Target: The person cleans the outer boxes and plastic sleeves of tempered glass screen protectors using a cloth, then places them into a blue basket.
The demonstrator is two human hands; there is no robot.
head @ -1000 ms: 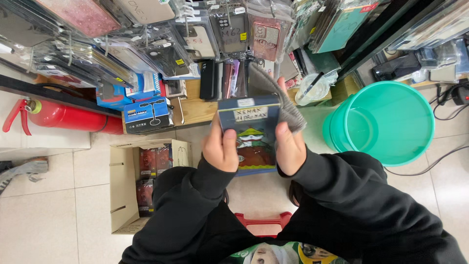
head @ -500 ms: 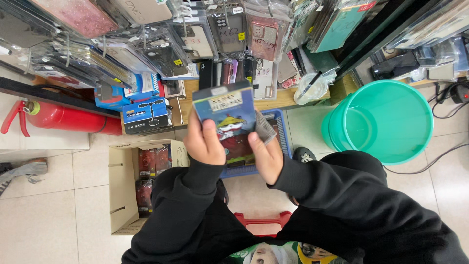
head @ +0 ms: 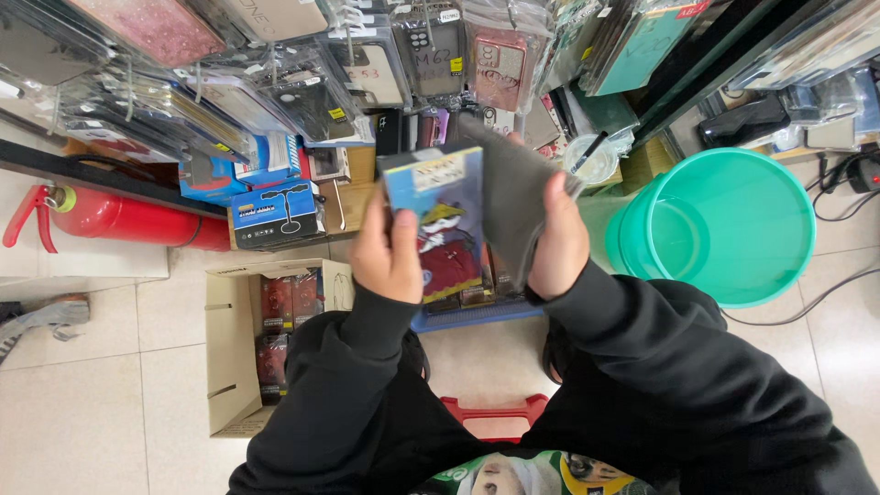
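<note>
We stand on a pale tiled floor [head: 82, 403]. On it, at our left, an open brown cardboard box [head: 229, 357] holds dark red packets. A red cylindrical fire extinguisher [head: 128, 217] lies on its side by the floor's far edge, under the hanging cases. A round turquoise plastic bucket [head: 724, 225] stands at the right, a black cable [head: 825, 298] trailing just beside it.

The grey cloth [head: 518, 197] hides the right edge of the blue packet [head: 440, 225], whose lower left corner sits behind the left hand [head: 390, 252], while the blue tray [head: 477, 313] beneath shows only a strip and the hanging phone cases [head: 275, 64] are cut off at the top edge.
</note>
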